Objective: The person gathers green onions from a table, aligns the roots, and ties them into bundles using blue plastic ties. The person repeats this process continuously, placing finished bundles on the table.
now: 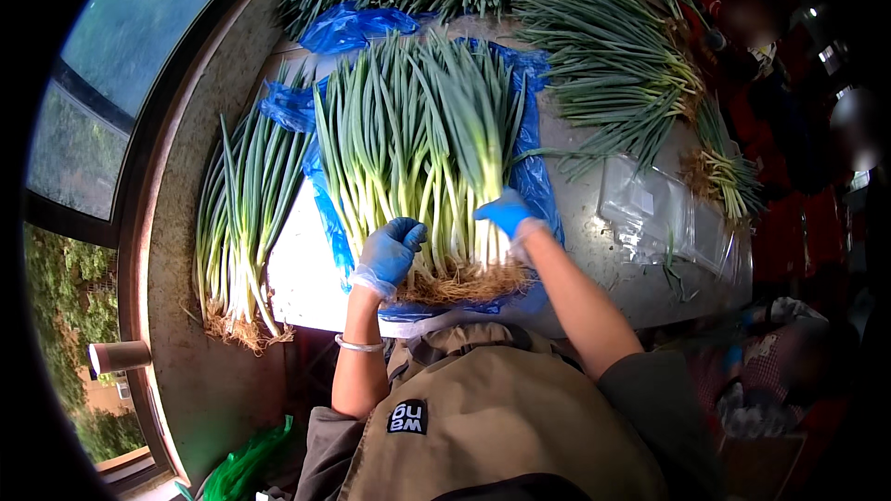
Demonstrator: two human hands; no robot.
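A wide pile of green onions [385, 144] lies on a blue plastic sheet [536, 162], leaves pointing away and brown roots towards me. My right hand [506, 212], in a blue glove, is closed around the white stalks of a green onion bunch [478, 125] at the pile's right side. This bunch lies over the others. My left hand [387, 254] wears a blue glove with clear plastic around the wrist. Its fingers are curled together just above the lower stalks at the pile's left; anything between them is too small or hidden to make out.
More green onions [246, 223] lie at the table's left edge, with large heaps [613, 65] at the far side and right. Clear plastic bags [664, 213] rest on the metal table [580, 269]. A window [121, 65] borders the left; a green plastic bag [243, 466] sits below.
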